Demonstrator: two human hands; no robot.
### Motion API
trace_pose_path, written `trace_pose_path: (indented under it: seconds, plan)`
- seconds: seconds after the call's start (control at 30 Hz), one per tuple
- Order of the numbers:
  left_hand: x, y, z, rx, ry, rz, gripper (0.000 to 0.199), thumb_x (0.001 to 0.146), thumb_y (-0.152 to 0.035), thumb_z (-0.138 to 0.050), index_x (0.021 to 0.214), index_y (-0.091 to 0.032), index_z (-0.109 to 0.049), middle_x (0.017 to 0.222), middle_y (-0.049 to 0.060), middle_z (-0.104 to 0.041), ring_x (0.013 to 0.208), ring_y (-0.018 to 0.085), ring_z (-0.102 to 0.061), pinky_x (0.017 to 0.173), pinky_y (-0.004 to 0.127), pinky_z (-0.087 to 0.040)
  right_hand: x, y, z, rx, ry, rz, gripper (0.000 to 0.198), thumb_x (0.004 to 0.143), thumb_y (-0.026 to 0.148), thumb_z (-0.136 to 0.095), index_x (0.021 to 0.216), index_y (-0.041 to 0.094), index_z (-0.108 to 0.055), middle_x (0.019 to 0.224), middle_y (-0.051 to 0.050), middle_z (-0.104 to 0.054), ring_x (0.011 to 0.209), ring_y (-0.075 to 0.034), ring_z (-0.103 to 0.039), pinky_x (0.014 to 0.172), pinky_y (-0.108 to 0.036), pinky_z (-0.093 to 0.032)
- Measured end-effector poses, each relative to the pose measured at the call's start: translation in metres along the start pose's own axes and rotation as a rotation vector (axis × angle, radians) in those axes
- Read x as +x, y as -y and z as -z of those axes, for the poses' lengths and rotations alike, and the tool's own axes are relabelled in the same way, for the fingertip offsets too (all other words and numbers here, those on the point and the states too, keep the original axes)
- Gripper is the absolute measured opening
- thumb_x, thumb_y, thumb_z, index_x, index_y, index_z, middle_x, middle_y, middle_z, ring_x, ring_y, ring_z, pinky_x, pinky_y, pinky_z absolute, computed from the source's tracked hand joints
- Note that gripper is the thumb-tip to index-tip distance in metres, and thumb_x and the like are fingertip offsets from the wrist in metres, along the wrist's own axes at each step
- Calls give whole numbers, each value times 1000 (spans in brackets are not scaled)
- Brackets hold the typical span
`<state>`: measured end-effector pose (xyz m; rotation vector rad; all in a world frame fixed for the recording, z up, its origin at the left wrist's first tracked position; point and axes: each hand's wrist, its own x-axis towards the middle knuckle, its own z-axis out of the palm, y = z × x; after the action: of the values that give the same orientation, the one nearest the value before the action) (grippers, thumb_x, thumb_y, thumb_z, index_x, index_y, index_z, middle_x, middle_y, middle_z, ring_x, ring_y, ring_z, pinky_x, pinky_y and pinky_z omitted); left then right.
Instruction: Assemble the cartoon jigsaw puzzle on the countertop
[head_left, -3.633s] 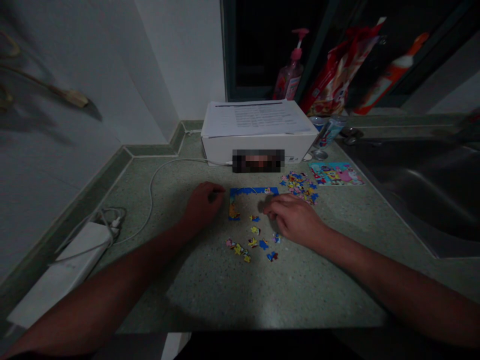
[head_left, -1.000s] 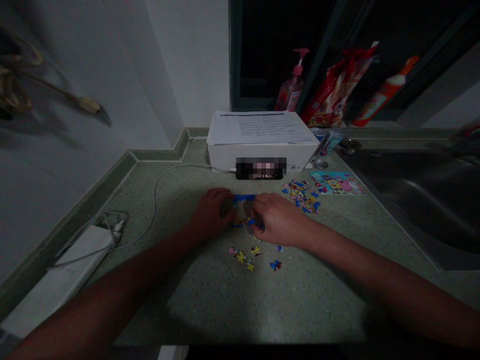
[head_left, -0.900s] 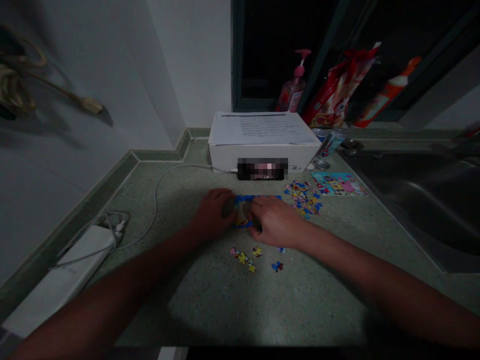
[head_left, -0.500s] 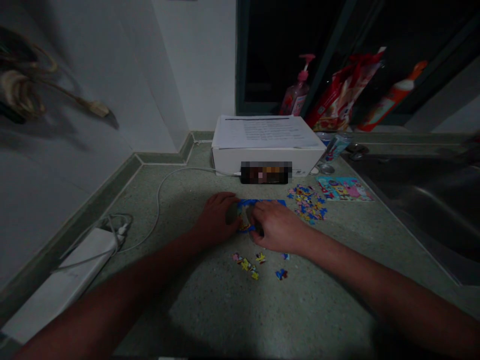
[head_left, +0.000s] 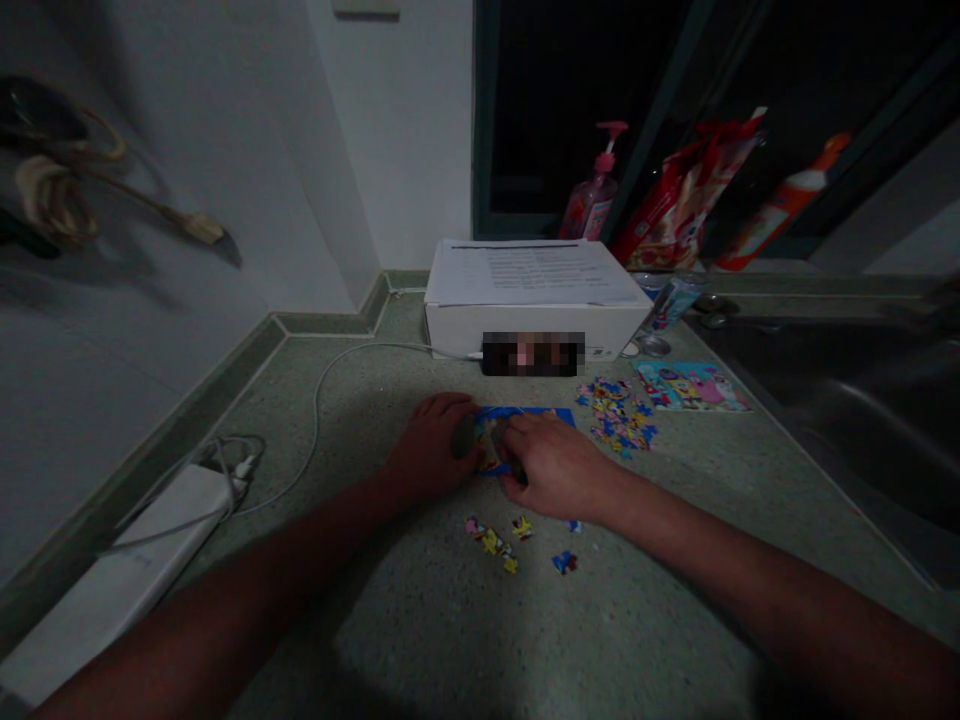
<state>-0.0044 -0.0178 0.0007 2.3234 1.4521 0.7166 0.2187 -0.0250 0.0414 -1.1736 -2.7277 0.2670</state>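
Note:
A partly assembled jigsaw puzzle (head_left: 491,411) with a blue border lies flat on the counter between my hands. At its left edge rests my left hand (head_left: 433,445), thumb and fingers apart, with nothing visible in its grasp. My right hand (head_left: 559,462) covers much of the puzzle. Its fingers are bent down and pressed together, and whatever they hold is hidden beneath them. Several loose puzzle pieces (head_left: 491,542), mostly yellow, lie nearer to me, with a blue piece (head_left: 564,562) to their right. A pile of mixed pieces (head_left: 616,415) sits beyond my right hand.
Behind the puzzle, a phone (head_left: 532,358) leans on a white box (head_left: 457,325), its cable (head_left: 315,400) running to a power strip (head_left: 161,540) at left. A colourful picture card (head_left: 694,386) lies beside the sink (head_left: 840,400). Bottles and a red bag (head_left: 682,195) stand by the window.
The whole view has shifted slightly, so everything sits a little lower. My hands stay at the puzzle in nearly the same pose.

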Motion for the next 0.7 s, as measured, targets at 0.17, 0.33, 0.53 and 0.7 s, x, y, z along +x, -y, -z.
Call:
trace_pose_path:
  seconds: [0.17, 0.33, 0.53, 0.7]
  plan:
    - [0, 0, -1, -3, -4, 4, 52, 79, -23, -76, 130, -24, -64, 140, 12, -65, 136, 33, -58, 122, 56, -44, 0, 1, 2, 7, 7, 3, 7, 83, 25, -67, 87, 21, -64, 94, -9, -70, 87, -26, -62, 77, -42, -45]
    - [0, -1, 0, -18, -6, 9, 53, 78, -22, -76, 130, -25, -64, 141, 12, -65, 136, 34, -59, 121, 56, -45, -2, 0, 7, 16, 7, -1, 8, 85, 25, -69, 90, 20, -66, 95, -9, -70, 87, -26, -62, 76, -42, -44]
    - [0, -2, 1, -5, -15, 12, 51, 79, -24, -76, 129, -27, -66, 139, 11, -67, 135, 34, -60, 120, 56, -47, -4, -3, 5, -9, -41, 94, 12, 92, 17, -60, 85, 22, -69, 92, -6, -69, 86, -23, -61, 74, -39, -41]
    - [0, -1, 0, -17, -26, 6, 52, 78, -23, -77, 129, -29, -66, 138, 10, -68, 134, 35, -61, 119, 60, -47, -5, -8, 18, 17, -108, 82, 10, 93, 17, -60, 90, 22, -69, 92, -7, -68, 88, -24, -61, 79, -39, -45]
